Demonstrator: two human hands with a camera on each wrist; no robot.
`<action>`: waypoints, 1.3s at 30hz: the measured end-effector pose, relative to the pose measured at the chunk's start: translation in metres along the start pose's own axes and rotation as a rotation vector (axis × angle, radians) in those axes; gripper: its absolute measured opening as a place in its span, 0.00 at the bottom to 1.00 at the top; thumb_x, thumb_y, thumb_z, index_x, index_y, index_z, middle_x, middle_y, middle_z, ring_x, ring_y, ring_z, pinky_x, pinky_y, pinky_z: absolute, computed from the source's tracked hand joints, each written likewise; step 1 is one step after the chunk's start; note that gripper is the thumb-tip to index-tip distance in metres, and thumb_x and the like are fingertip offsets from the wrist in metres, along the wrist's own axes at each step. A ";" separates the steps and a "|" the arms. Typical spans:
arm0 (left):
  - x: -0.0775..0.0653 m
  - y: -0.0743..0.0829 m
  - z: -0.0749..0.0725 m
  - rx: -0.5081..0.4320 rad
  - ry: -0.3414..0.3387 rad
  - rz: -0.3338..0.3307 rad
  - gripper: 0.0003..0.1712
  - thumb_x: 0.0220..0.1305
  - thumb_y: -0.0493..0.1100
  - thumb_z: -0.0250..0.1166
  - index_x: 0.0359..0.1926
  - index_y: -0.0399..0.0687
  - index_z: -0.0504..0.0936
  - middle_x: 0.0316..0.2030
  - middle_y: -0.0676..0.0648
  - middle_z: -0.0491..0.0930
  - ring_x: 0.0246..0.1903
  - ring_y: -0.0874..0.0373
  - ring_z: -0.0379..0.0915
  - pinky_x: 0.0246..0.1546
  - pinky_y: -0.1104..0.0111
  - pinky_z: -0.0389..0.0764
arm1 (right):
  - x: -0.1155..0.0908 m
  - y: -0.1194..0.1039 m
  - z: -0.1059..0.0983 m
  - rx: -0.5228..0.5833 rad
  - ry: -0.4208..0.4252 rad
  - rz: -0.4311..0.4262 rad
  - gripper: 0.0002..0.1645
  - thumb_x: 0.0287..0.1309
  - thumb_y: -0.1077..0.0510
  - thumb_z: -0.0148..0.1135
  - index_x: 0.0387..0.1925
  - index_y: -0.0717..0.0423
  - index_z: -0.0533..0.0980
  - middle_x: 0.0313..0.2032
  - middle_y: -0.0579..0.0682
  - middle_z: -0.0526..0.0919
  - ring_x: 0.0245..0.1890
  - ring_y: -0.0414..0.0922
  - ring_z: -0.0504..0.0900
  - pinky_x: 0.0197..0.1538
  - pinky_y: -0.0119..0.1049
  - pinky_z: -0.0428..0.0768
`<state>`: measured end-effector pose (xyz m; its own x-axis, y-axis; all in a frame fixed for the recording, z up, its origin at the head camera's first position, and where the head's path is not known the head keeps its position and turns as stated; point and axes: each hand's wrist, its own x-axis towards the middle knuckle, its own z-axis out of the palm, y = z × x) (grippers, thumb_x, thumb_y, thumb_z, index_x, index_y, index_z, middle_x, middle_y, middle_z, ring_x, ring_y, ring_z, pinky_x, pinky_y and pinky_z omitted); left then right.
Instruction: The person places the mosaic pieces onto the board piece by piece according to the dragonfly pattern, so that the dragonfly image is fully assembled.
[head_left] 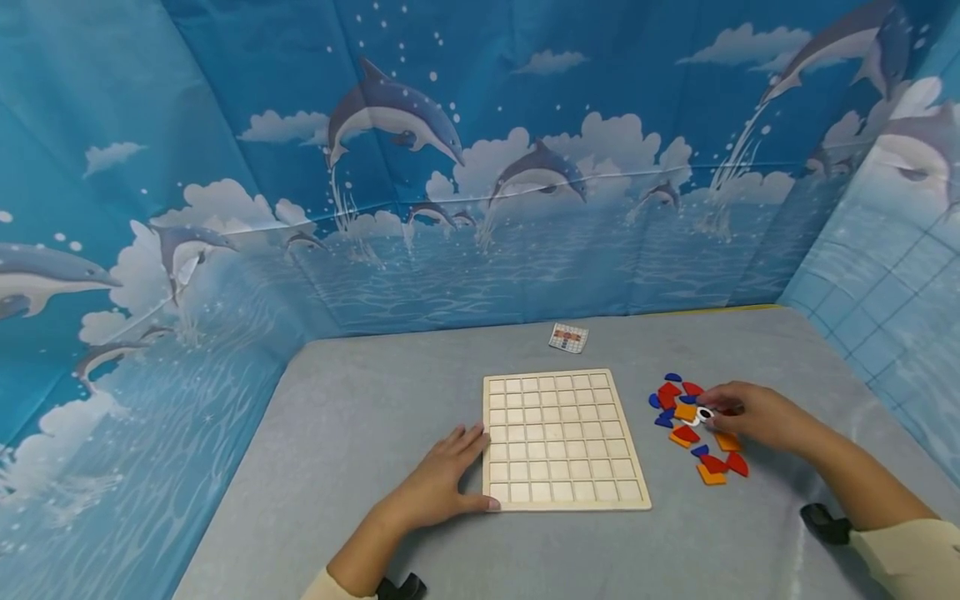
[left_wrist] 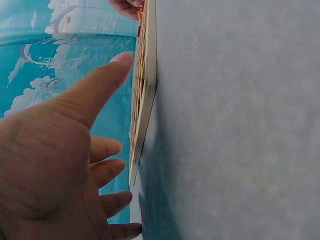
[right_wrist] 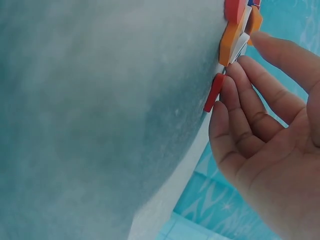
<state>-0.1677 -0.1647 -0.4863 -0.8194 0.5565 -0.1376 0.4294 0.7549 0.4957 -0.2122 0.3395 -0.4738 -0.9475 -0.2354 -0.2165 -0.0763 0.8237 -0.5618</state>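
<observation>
A pale wooden board (head_left: 555,437) with a grid of square recesses lies on the table. My left hand (head_left: 446,479) is spread at its left edge, with the thumb tip at the near left corner. From the left wrist, the board's side edge (left_wrist: 146,105) stands beside the thumb and fingers. My right hand (head_left: 757,414) is over a loose group of coloured flat pieces to the right of the board. Its thumb and forefinger pinch a small white piece with a black dot (head_left: 704,413). Close under the fingers are an orange piece (right_wrist: 229,44) and a red piece (right_wrist: 214,93).
Several red, blue and orange pieces (head_left: 686,434) lie scattered and partly overlapping right of the board. A small card with a printed grid pattern (head_left: 568,337) is behind the board. A blue dolphin-print curtain (head_left: 480,250) borders the grey table (head_left: 360,400) at the back and sides.
</observation>
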 end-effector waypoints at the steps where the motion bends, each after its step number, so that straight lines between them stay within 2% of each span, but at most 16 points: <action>1: 0.000 0.000 0.001 0.003 -0.002 -0.001 0.58 0.58 0.70 0.68 0.80 0.51 0.54 0.81 0.49 0.47 0.81 0.42 0.39 0.76 0.41 0.52 | 0.000 0.000 0.001 0.001 -0.001 0.000 0.28 0.60 0.52 0.71 0.56 0.65 0.79 0.48 0.60 0.83 0.46 0.54 0.81 0.46 0.49 0.86; 9: -0.003 0.001 0.006 0.031 -0.025 -0.033 0.58 0.59 0.71 0.67 0.80 0.51 0.53 0.81 0.51 0.46 0.81 0.43 0.40 0.76 0.40 0.48 | 0.001 -0.002 0.004 -0.018 0.012 0.002 0.24 0.59 0.53 0.72 0.53 0.64 0.80 0.45 0.56 0.82 0.43 0.50 0.80 0.45 0.47 0.85; 14: -0.004 0.004 0.005 0.023 -0.021 -0.030 0.57 0.60 0.69 0.68 0.80 0.51 0.53 0.81 0.50 0.47 0.81 0.44 0.40 0.77 0.40 0.47 | 0.001 -0.002 0.005 -0.032 0.020 -0.005 0.23 0.59 0.54 0.72 0.52 0.63 0.81 0.43 0.54 0.81 0.42 0.48 0.78 0.43 0.43 0.84; 26: -0.003 0.000 0.007 0.031 -0.015 -0.019 0.58 0.60 0.69 0.67 0.80 0.51 0.53 0.81 0.50 0.47 0.81 0.44 0.39 0.77 0.40 0.46 | 0.004 -0.001 0.007 -0.054 0.041 -0.026 0.20 0.59 0.53 0.73 0.48 0.61 0.81 0.41 0.52 0.81 0.40 0.47 0.78 0.42 0.42 0.83; 34: -0.001 -0.001 0.008 0.034 -0.019 -0.022 0.58 0.60 0.70 0.67 0.81 0.52 0.52 0.81 0.51 0.47 0.81 0.44 0.39 0.77 0.41 0.46 | 0.003 -0.006 0.003 -0.030 0.036 0.010 0.22 0.58 0.52 0.73 0.48 0.60 0.79 0.45 0.58 0.84 0.44 0.54 0.82 0.44 0.49 0.86; 39: -0.001 -0.001 0.008 0.038 -0.019 -0.019 0.58 0.60 0.70 0.66 0.81 0.51 0.52 0.81 0.51 0.47 0.81 0.44 0.39 0.77 0.41 0.45 | 0.001 -0.010 0.003 -0.019 0.051 0.017 0.22 0.59 0.52 0.72 0.50 0.59 0.79 0.45 0.58 0.85 0.45 0.55 0.82 0.45 0.48 0.87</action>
<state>-0.1644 -0.1636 -0.4935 -0.8201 0.5485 -0.1628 0.4288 0.7776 0.4599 -0.2114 0.3291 -0.4706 -0.9633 -0.1953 -0.1844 -0.0658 0.8373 -0.5427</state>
